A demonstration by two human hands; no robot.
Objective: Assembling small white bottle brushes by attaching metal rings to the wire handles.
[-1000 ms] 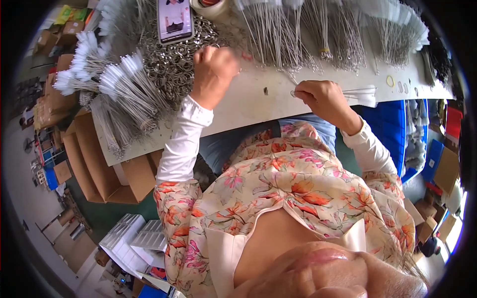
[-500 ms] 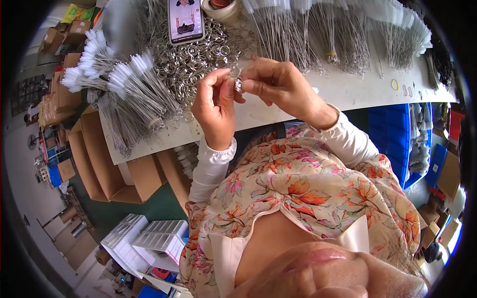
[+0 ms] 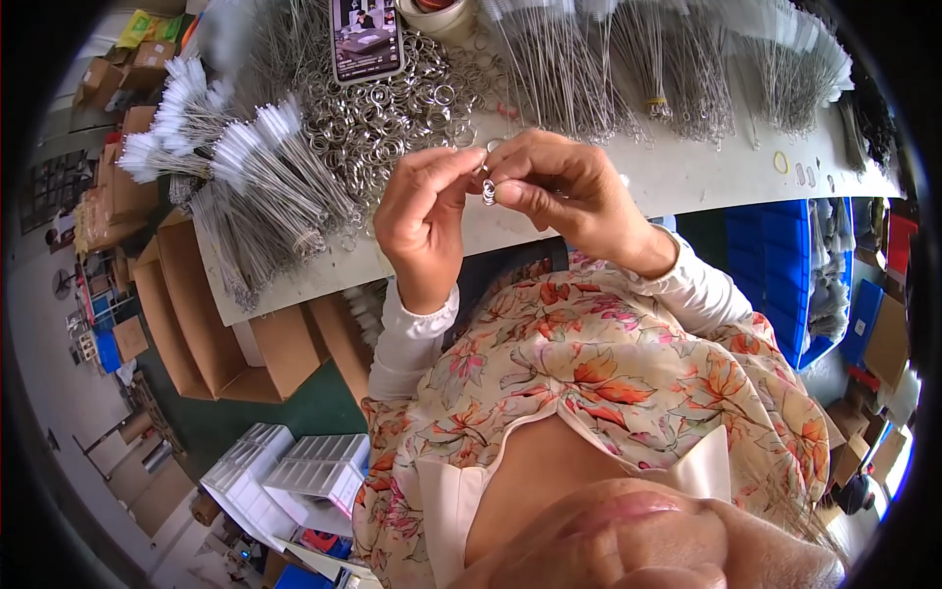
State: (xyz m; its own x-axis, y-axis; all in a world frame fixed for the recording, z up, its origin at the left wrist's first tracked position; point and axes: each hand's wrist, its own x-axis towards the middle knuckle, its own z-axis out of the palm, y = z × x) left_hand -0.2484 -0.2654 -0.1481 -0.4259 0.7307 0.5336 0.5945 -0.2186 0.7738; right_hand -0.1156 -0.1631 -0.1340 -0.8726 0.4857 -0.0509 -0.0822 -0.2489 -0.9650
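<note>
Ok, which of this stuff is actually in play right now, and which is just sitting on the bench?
In play:
left hand
right hand
small ring pinched between both
ring pile
wire brushes

Lying about:
phone
tape roll
cardboard boxes
blue bins

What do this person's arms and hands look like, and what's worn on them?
Both hands, left hand and right hand, are bare: no gloves, and no rings or watch visible. Each forearm wears a snug white sleeve ending at the wrist, under a loose floral top in orange and cream.
</note>
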